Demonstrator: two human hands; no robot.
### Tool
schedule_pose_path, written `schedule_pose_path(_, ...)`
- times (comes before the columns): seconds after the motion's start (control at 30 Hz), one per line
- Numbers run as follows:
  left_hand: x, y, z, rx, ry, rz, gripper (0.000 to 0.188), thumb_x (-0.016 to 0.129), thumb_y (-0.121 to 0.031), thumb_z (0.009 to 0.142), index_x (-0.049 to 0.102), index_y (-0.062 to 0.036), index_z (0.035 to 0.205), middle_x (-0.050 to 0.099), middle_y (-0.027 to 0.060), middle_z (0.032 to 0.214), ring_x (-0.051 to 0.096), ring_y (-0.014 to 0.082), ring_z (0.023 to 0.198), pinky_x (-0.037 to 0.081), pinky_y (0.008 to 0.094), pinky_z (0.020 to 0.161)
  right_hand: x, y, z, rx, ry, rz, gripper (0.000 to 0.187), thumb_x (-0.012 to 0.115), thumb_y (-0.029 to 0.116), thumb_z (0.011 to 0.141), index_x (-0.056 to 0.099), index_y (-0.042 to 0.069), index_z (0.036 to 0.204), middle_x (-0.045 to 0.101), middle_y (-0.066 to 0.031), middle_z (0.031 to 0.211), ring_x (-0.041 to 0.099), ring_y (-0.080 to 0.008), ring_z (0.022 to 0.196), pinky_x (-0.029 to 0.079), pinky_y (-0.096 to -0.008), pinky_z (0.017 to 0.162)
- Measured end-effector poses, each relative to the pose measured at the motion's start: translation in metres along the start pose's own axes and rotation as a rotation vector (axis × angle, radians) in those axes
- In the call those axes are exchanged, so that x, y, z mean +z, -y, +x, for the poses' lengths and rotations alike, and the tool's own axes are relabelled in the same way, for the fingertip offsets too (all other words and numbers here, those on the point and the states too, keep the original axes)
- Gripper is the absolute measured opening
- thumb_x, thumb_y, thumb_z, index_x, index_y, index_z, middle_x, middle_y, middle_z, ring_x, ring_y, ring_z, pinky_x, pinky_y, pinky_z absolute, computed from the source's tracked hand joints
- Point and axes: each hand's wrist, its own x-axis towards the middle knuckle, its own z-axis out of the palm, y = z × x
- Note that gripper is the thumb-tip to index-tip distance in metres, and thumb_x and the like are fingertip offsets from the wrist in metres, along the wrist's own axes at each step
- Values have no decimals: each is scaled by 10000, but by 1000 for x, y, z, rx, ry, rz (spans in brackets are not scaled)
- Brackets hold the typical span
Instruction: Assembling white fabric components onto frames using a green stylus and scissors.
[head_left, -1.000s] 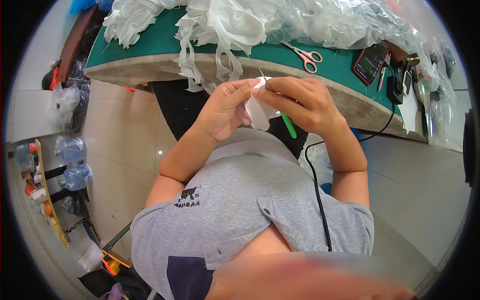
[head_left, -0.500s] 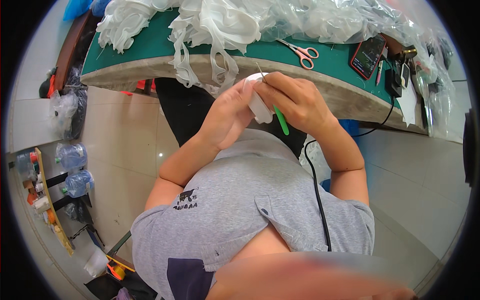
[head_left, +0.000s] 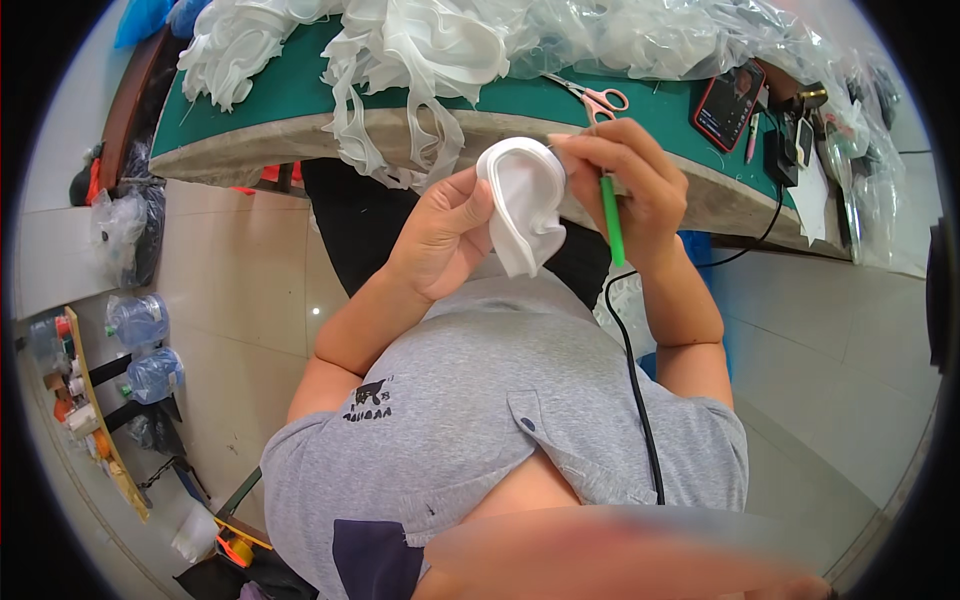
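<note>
A white, cup-shaped moulded piece [head_left: 527, 203] with a layered, wavy rim is held up before my chest, its hollow showing. My left hand [head_left: 440, 232] is closed on its left edge, the thumb on the near face and the fingers behind. My right hand [head_left: 640, 190] grips a slim tool with a green handle [head_left: 612, 228], which hangs down below the fingers. The right thumb and forefinger tips are at the upper right rim of the piece. I cannot make out the tool's tip here.
The green-topped table [head_left: 270, 95] bears white moulded scraps [head_left: 430, 45], some hanging over its edge, and clear plastic bags [head_left: 640, 40]. Pink-handled scissors [head_left: 603, 103], a phone [head_left: 728, 107] and a pen [head_left: 751, 138] lie right. A black cable [head_left: 628, 345] runs down my front.
The white piece has turned so that its hollow faces up to view. My right hand has moved right and opened out somewhat, still with the green-handled tool. My left hand keeps its hold.
</note>
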Motion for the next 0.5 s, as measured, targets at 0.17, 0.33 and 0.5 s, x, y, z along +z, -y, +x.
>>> schedule_pose_path(0.17, -9, -3, 2, 90, -56, -97, 431, 564, -272, 930, 487, -50, 1292, 565, 86, 1246, 528, 226, 1170, 411, 428, 1017, -14, -2, -3, 204, 89, 123, 105, 692, -84, 746, 617, -20, 781, 561, -62, 744, 505, -94, 597, 403, -198, 533)
schedule_pose_path(0.33, -28, -10, 11, 123, 136, -417, 461, 384, -258, 996, 304, -89, 1417, 353, 122, 1443, 340, 303, 1338, 270, 505, 1116, -3, -17, -7, 154, 218, 63, 23, 624, -26, 838, 612, -23, 857, 577, -69, 790, 531, -108, 679, 429, -207, 631)
schedule_pose_path(0.5, -28, -12, 12, 111, 212, -594, 434, 297, -211, 1014, 282, -64, 1422, 325, 144, 1461, 306, 317, 1358, 237, 517, 1136, 8, -26, -18, 528, 55, 392, 165, 541, 1, 893, 645, -30, 1018, 645, -79, 904, 570, -90, 752, 458, -212, 684)
